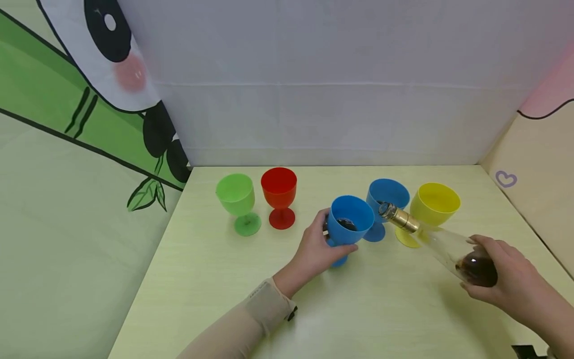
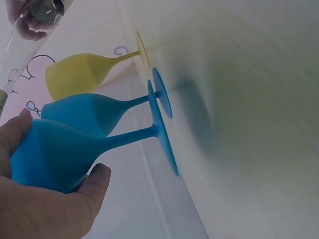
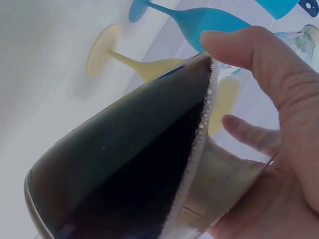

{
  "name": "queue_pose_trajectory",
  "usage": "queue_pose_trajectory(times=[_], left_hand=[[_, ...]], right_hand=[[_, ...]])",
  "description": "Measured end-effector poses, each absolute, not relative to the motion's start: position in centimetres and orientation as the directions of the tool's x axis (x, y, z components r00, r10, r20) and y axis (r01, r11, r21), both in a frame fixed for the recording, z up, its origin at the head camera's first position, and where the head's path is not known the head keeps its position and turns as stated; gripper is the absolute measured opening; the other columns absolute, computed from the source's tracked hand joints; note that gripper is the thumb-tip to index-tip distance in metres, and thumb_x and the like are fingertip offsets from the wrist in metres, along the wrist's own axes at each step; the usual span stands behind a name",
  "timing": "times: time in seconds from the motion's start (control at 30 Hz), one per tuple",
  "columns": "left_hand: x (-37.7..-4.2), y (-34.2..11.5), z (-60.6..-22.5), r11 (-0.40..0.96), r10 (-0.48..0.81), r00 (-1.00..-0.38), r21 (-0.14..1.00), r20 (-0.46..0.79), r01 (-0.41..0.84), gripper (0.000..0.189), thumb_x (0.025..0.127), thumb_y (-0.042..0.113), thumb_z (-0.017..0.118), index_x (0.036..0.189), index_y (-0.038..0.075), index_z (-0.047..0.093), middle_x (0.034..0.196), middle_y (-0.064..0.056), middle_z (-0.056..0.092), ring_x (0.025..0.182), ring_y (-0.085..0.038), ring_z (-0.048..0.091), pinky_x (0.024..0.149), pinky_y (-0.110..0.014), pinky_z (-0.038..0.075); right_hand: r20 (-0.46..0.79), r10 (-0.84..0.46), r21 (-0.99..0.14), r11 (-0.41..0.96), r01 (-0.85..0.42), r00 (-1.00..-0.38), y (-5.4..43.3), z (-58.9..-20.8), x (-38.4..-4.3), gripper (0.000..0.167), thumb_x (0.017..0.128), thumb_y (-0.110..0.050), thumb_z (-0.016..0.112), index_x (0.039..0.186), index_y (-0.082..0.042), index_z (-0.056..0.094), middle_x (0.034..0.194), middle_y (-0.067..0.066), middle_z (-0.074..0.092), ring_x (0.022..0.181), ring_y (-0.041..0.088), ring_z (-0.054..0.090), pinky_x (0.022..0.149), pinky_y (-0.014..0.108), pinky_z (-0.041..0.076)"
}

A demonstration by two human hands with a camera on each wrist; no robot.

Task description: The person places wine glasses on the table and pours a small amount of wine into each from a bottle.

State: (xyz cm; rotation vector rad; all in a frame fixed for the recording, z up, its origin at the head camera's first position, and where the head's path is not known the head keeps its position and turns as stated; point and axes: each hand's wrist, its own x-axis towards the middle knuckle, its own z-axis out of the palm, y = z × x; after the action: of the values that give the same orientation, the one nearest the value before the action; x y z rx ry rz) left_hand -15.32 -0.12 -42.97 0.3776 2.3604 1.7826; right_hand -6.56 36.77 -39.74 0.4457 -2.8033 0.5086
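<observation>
Left hand (image 1: 316, 247) grips round-bowled blue plastic goblet (image 2: 60, 154), dark liquid (image 1: 346, 224) inside | right hand (image 1: 511, 271) grips tilted clear glass bottle (image 1: 441, 244) | bottle's gold-coloured neck (image 1: 405, 222) right of held goblet, near second blue plastic goblet (image 1: 387, 192)

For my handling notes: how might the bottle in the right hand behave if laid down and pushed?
The bottle would probably roll, as its body looks round. The dark liquid pooled at its base end likely weights that end and may slosh. Its clear, smooth wall looks like glass, so it is perhaps slippery and fragile.
</observation>
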Motion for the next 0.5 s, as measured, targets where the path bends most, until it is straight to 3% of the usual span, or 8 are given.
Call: queue_pose_trajectory(times=[0.07,0.3,0.5], left_hand=[[-15.7,-0.1,-43.1,0.265,0.28,-0.959,0.958,0.035,0.112,0.087,0.081,0.025,0.089,0.151,0.017,0.038,0.145,0.002,0.05,0.133,-0.031,0.047,0.097,-0.052,0.05],[-16.7,-0.1,-43.7,0.307,0.231,-0.972,0.946,0.037,0.109,0.088,0.08,0.026,0.09,0.151,0.017,0.038,0.144,0.0,0.051,0.129,-0.029,0.05,0.094,-0.051,0.052],[-17.8,0.1,-43.9,0.303,0.197,-0.98,0.948,0.04,0.1,0.088,0.08,0.023,0.09,0.151,0.015,0.036,0.145,-0.002,0.05,0.131,-0.03,0.049,0.096,-0.051,0.051]], right_hand=[[0.309,-0.249,-0.294,0.893,-0.341,-0.918,36.8,-39.7,-6.5,0.096,0.049,-0.013,0.1,0.129,0.005,0.05,0.104,0.019,0.062,0.088,0.036,0.056,0.061,0.041,0.051],[0.322,-0.213,-0.326,0.89,-0.319,-0.922,36.9,-39.5,-6.4,0.094,0.049,-0.013,0.101,0.127,0.005,0.051,0.103,0.018,0.063,0.087,0.033,0.054,0.067,0.017,0.037],[0.314,-0.202,-0.345,0.886,-0.309,-0.928,36.8,-39.4,-6.3,0.095,0.05,-0.013,0.101,0.129,0.003,0.05,0.103,0.019,0.061,0.086,0.033,0.055,0.065,0.015,0.039]])
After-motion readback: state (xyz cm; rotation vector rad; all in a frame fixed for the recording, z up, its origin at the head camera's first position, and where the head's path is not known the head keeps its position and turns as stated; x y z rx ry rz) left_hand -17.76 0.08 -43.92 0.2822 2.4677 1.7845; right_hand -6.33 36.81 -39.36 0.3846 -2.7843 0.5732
